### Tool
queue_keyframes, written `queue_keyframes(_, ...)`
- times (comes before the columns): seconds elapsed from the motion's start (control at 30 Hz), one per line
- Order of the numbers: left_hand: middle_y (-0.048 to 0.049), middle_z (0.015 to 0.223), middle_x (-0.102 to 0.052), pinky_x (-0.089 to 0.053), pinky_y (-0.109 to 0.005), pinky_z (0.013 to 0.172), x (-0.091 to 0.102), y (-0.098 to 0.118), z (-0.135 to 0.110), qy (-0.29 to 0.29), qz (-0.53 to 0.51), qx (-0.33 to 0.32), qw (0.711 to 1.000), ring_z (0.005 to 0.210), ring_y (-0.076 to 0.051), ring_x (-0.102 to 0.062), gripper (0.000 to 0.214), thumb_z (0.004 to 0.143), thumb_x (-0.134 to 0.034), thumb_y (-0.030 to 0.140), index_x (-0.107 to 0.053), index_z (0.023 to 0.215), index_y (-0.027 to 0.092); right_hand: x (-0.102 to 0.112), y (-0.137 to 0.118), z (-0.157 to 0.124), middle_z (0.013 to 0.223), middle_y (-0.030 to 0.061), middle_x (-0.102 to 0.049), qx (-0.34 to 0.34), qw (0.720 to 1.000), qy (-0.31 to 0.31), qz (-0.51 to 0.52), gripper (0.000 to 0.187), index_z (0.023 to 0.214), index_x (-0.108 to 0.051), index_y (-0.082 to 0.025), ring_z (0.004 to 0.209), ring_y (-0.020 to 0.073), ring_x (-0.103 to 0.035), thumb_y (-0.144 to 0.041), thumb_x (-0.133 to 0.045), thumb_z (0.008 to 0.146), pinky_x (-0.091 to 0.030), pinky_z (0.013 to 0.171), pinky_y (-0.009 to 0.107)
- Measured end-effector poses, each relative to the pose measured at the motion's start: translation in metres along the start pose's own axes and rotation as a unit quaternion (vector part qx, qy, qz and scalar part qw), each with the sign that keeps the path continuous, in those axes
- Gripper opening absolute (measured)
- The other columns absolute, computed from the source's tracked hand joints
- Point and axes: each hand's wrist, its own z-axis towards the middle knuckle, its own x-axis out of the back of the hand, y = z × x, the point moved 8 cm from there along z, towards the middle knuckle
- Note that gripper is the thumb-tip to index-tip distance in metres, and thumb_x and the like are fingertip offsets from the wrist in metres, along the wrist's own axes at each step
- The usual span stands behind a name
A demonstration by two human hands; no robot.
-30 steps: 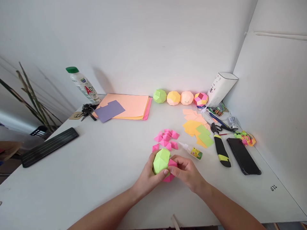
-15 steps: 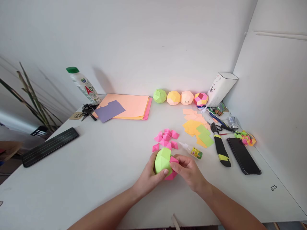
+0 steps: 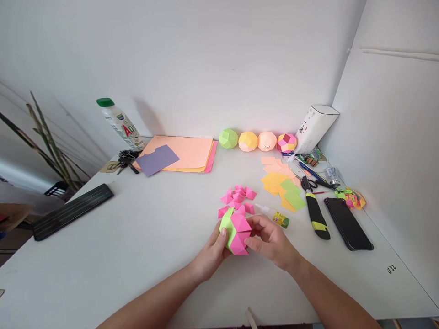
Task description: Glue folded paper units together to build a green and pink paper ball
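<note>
A faceted paper ball, green on its left side and pink on its right, is held above the table. My left hand is closed around the green side, thumb lying across the front. At the pink edge, my right hand pinches the ball between thumb and fingers; some of those fingertips are hidden behind it. Just beyond the ball lie several folded pink paper pieces. A small glue bottle with a white nozzle lies behind my right hand.
Four-coloured paper balls line the wall. Orange and green paper pieces, scissors, a cutter knife and a phone lie right. Paper sheets, keys, a bottle and a black bar are left.
The paper ball has turned in my hands, so more of its pink side faces me and less green shows. My left thumb has shifted up and left.
</note>
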Motion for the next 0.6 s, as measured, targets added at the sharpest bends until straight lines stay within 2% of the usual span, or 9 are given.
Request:
queue_keyframes(0.1, -0.0136, 0.133, -0.048, -0.05, -0.045, 0.089, -0.008, -0.007, -0.003, -0.061, -0.018, 0.044, 0.997, 0.113, -0.028, -0.054, 0.063, 0.085, -0.036, 0.062, -0.033, 0.137, 0.026, 0.002, -0.003, 0.0, 0.096, 0.0063, -0.065, 0.005, 1.0, 0.005, 0.008, 0.022, 0.099, -0.064, -0.019, 0.086, 0.0184, -0.06, -0.031, -0.065, 0.081, -0.051, 0.076, 0.033)
queue_keyframes(0.17, -0.0136, 0.137, -0.043, -0.049, -0.045, 0.09, -0.008, -0.004, -0.004, -0.066, 0.015, 0.034, 0.997, 0.118, -0.03, -0.05, 0.064, 0.085, -0.04, 0.062, -0.032, 0.137, 0.026, 0.004, -0.006, -0.001, 0.094, 0.0057, -0.065, 0.005, 1.0, 0.004, 0.02, 0.019, 0.096, -0.065, -0.019, 0.086, 0.0181, -0.06, -0.03, -0.065, 0.081, -0.051, 0.076, 0.033)
queue_keyframes(0.23, -0.0141, 0.139, -0.041, -0.048, -0.046, 0.09, -0.003, 0.001, -0.004, -0.043, 0.065, 0.009, 0.997, 0.121, -0.032, -0.046, 0.065, 0.083, -0.045, 0.06, -0.033, 0.137, 0.025, 0.007, -0.007, -0.002, 0.092, 0.005, -0.065, -0.004, 1.0, -0.003, 0.027, 0.018, 0.095, -0.065, -0.019, 0.083, 0.0171, -0.06, -0.03, -0.065, 0.081, -0.05, 0.074, 0.031)
queue_keyframes(0.33, -0.0146, 0.138, -0.042, -0.046, -0.047, 0.091, 0.009, 0.014, -0.003, 0.029, 0.134, -0.054, 0.989, 0.12, -0.032, -0.044, 0.061, 0.084, -0.048, 0.055, -0.035, 0.135, 0.024, 0.007, -0.006, -0.004, 0.083, 0.0031, -0.063, -0.033, 0.998, -0.04, 0.03, 0.017, 0.092, -0.065, -0.018, 0.073, 0.0147, -0.058, -0.029, -0.066, 0.079, -0.049, 0.064, 0.028)
queue_keyframes(0.4, -0.0135, 0.138, -0.041, -0.043, -0.046, 0.094, 0.013, 0.026, -0.006, 0.061, 0.185, -0.121, 0.973, 0.12, -0.031, -0.042, 0.055, 0.087, -0.048, 0.048, -0.036, 0.135, 0.025, 0.005, -0.004, -0.006, 0.079, 0.0022, -0.061, -0.053, 0.996, -0.07, -0.004, 0.016, 0.092, -0.065, -0.017, 0.069, 0.0131, -0.056, -0.026, -0.064, 0.078, -0.046, 0.06, 0.025)
queue_keyframes(0.5, -0.0116, 0.138, -0.04, -0.035, -0.048, 0.101, 0.005, 0.042, -0.012, 0.035, 0.256, -0.224, 0.94, 0.126, -0.03, -0.035, 0.051, 0.086, -0.053, 0.036, -0.039, 0.133, 0.027, 0.0, -0.002, -0.009, 0.079, 0.0013, -0.06, -0.071, 0.989, -0.099, -0.087, 0.017, 0.095, -0.064, -0.018, 0.069, 0.012, -0.053, -0.018, -0.06, 0.078, -0.044, 0.06, 0.024)
queue_keyframes(0.6, -0.012, 0.125, -0.051, -0.031, -0.05, 0.104, -0.008, 0.045, -0.016, -0.029, 0.283, -0.255, 0.924, 0.124, -0.03, -0.038, 0.044, 0.083, -0.058, 0.029, -0.047, 0.126, 0.025, -0.004, -0.002, -0.011, 0.075, -0.0006, -0.056, -0.082, 0.983, -0.111, -0.122, 0.019, 0.096, -0.061, -0.019, 0.067, 0.0115, -0.051, -0.015, -0.057, 0.078, -0.043, 0.059, 0.023)
